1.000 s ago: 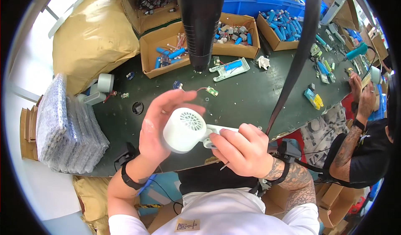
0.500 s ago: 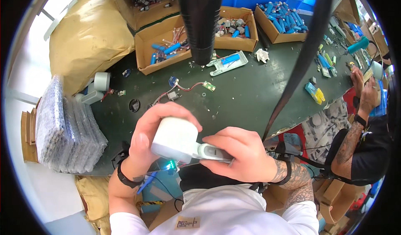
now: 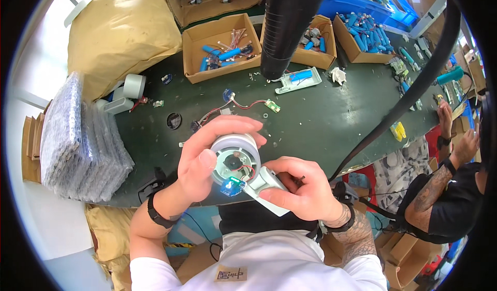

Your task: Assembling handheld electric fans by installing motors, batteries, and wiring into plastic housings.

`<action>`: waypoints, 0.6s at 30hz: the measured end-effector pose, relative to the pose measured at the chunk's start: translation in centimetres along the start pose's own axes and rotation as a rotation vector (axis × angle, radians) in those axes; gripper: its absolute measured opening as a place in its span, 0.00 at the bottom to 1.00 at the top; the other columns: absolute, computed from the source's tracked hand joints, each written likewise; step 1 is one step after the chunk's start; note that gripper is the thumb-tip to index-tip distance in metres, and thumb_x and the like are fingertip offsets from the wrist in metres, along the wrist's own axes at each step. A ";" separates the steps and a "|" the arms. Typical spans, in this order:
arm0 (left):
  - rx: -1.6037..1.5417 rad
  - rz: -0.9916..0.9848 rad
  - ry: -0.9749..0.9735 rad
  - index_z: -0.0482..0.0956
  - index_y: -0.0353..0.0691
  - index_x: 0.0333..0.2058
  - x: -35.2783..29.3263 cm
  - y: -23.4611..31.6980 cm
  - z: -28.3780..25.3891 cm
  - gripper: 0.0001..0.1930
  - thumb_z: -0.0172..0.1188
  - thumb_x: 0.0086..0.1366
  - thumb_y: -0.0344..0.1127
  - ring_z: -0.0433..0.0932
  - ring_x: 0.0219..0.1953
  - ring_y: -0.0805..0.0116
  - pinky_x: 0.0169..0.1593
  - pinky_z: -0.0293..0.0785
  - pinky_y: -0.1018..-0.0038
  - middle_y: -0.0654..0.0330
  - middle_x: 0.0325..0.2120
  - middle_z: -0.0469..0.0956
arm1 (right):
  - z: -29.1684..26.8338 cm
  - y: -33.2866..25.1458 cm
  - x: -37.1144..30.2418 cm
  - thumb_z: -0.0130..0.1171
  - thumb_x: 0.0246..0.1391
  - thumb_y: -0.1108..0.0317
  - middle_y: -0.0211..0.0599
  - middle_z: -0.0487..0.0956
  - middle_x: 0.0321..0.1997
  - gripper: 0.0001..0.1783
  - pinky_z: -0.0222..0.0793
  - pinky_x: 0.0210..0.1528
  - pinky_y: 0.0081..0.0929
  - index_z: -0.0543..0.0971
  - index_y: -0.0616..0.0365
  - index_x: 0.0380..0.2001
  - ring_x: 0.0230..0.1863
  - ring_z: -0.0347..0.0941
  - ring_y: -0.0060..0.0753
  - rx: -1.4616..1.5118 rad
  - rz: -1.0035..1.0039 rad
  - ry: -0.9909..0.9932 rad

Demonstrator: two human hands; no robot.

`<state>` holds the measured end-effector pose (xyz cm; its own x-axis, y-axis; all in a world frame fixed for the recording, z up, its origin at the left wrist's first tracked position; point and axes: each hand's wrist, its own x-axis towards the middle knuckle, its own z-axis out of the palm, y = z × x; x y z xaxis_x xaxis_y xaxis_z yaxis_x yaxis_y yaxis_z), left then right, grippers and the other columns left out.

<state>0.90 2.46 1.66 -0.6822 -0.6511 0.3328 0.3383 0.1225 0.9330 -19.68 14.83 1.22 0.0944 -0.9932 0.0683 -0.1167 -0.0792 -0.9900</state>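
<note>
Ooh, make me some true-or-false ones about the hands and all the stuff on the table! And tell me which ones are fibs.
1. The left hand is around the round part of a pale gadget. True.
2. The right hand is holding nothing. False: it is holding the gadget's handle.
3. A little blue board sits by the round part's open end. True.
4. The big yellow sack is at the picture's right side. False: it is on the left.
5. The small box on the far right of the row has blue cylinders in it. True.
</note>
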 end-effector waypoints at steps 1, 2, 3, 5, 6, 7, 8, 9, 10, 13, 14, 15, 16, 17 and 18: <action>0.002 0.003 -0.009 0.73 0.27 0.60 0.0 0.0 -0.1 0.36 0.46 0.77 0.61 0.81 0.55 0.54 0.54 0.81 0.62 0.43 0.60 0.74 | 0.1 0.0 0.1 0.76 0.53 0.67 0.33 0.81 0.35 0.22 0.63 0.26 0.22 0.82 0.66 0.49 0.25 0.67 0.17 0.000 -0.001 -0.005; 0.002 0.006 -0.020 0.74 0.27 0.59 0.0 -0.1 -0.2 0.35 0.46 0.77 0.59 0.82 0.55 0.54 0.54 0.80 0.62 0.43 0.59 0.74 | 0.3 0.0 0.1 0.76 0.50 0.71 0.30 0.79 0.33 0.22 0.58 0.26 0.22 0.83 0.66 0.48 0.23 0.63 0.16 -0.005 -0.016 0.023; 0.003 0.007 -0.016 0.74 0.27 0.59 0.0 -0.3 -0.2 0.35 0.46 0.77 0.59 0.82 0.55 0.54 0.54 0.80 0.62 0.43 0.59 0.74 | 0.4 0.0 0.1 0.75 0.47 0.74 0.26 0.76 0.30 0.22 0.54 0.25 0.22 0.83 0.66 0.47 0.22 0.58 0.16 -0.009 -0.032 0.050; 0.025 0.026 -0.032 0.75 0.27 0.58 -0.1 -0.4 -0.2 0.32 0.46 0.77 0.56 0.82 0.53 0.54 0.54 0.80 0.62 0.42 0.58 0.75 | 0.1 0.2 0.0 0.76 0.50 0.71 0.31 0.78 0.32 0.22 0.59 0.25 0.22 0.83 0.66 0.48 0.23 0.63 0.18 -0.036 -0.033 0.020; 0.026 0.027 -0.029 0.75 0.27 0.58 -0.2 -0.4 -0.1 0.32 0.46 0.77 0.56 0.82 0.53 0.54 0.54 0.80 0.62 0.42 0.58 0.75 | 0.0 0.3 -0.1 0.76 0.52 0.68 0.35 0.81 0.35 0.22 0.63 0.26 0.23 0.82 0.66 0.49 0.24 0.68 0.20 -0.062 -0.035 -0.007; 0.036 0.027 -0.026 0.75 0.27 0.58 -0.2 -0.4 -0.1 0.32 0.45 0.77 0.55 0.82 0.53 0.55 0.54 0.80 0.62 0.42 0.57 0.75 | 0.0 0.3 -0.1 0.76 0.52 0.68 0.35 0.81 0.35 0.22 0.63 0.26 0.23 0.82 0.66 0.49 0.24 0.68 0.20 -0.062 -0.035 -0.011; 0.046 0.027 -0.026 0.75 0.27 0.58 -0.2 -0.3 0.0 0.32 0.45 0.77 0.54 0.82 0.53 0.55 0.54 0.81 0.62 0.42 0.57 0.75 | 0.0 0.3 -0.2 0.76 0.53 0.68 0.35 0.81 0.35 0.22 0.63 0.26 0.23 0.82 0.67 0.49 0.24 0.68 0.20 -0.067 -0.037 -0.007; 0.045 0.027 -0.025 0.75 0.27 0.58 -0.2 -0.1 0.1 0.32 0.45 0.77 0.54 0.82 0.53 0.55 0.54 0.81 0.62 0.42 0.57 0.75 | 0.0 0.2 -0.3 0.76 0.53 0.68 0.35 0.81 0.35 0.22 0.63 0.26 0.23 0.82 0.67 0.49 0.24 0.68 0.20 -0.072 -0.038 -0.004; 0.097 -0.014 -0.022 0.75 0.28 0.57 -0.2 0.2 0.2 0.37 0.43 0.76 0.62 0.83 0.52 0.52 0.51 0.82 0.60 0.41 0.57 0.74 | 0.0 0.3 -0.3 0.76 0.53 0.68 0.35 0.81 0.35 0.22 0.63 0.26 0.23 0.82 0.67 0.49 0.24 0.68 0.20 -0.073 -0.038 -0.004; 0.155 -0.059 -0.016 0.75 0.28 0.56 -0.2 0.5 0.3 0.42 0.41 0.75 0.70 0.83 0.51 0.49 0.49 0.84 0.59 0.40 0.56 0.74 | 0.0 0.3 -0.3 0.75 0.53 0.69 0.34 0.81 0.35 0.22 0.62 0.26 0.22 0.82 0.67 0.49 0.23 0.67 0.19 -0.076 -0.051 -0.006; 0.160 -0.064 -0.017 0.75 0.28 0.56 -0.1 0.5 0.3 0.42 0.40 0.75 0.70 0.83 0.51 0.50 0.49 0.84 0.59 0.40 0.56 0.74 | 0.0 0.2 -0.4 0.75 0.53 0.68 0.34 0.81 0.35 0.22 0.62 0.25 0.22 0.82 0.67 0.49 0.23 0.67 0.19 -0.077 -0.055 0.001; 0.158 -0.064 -0.018 0.75 0.28 0.56 -0.1 0.3 0.3 0.42 0.40 0.75 0.70 0.83 0.51 0.50 0.49 0.84 0.59 0.40 0.56 0.74 | 0.0 0.2 -0.4 0.76 0.53 0.68 0.34 0.81 0.34 0.22 0.62 0.25 0.22 0.82 0.67 0.49 0.23 0.67 0.19 -0.077 -0.058 0.008; 0.139 -0.018 -0.003 0.76 0.27 0.56 -0.1 0.0 0.2 0.37 0.41 0.77 0.63 0.83 0.50 0.54 0.51 0.81 0.62 0.42 0.55 0.76 | 0.1 0.1 -0.4 0.76 0.53 0.68 0.34 0.81 0.34 0.22 0.62 0.25 0.22 0.82 0.67 0.49 0.23 0.67 0.19 -0.079 -0.056 0.010; 0.119 0.025 0.010 0.77 0.27 0.56 -0.1 -0.2 0.2 0.32 0.43 0.78 0.55 0.83 0.50 0.59 0.54 0.79 0.66 0.45 0.54 0.78 | 0.1 -0.1 -0.4 0.76 0.53 0.68 0.34 0.81 0.34 0.22 0.62 0.25 0.22 0.82 0.67 0.49 0.23 0.67 0.18 -0.081 -0.045 0.013; 0.114 0.022 0.009 0.77 0.27 0.56 -0.1 -0.2 0.2 0.32 0.43 0.78 0.55 0.83 0.50 0.59 0.54 0.79 0.66 0.45 0.54 0.78 | 0.2 -0.2 -0.5 0.76 0.53 0.68 0.34 0.80 0.34 0.22 0.61 0.25 0.22 0.83 0.66 0.49 0.23 0.66 0.17 -0.083 -0.034 0.017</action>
<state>0.78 2.68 1.43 -0.6695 -0.6535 0.3531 0.2771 0.2213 0.9350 -19.51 15.34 1.40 0.0828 -0.9911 0.1042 -0.1952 -0.1187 -0.9736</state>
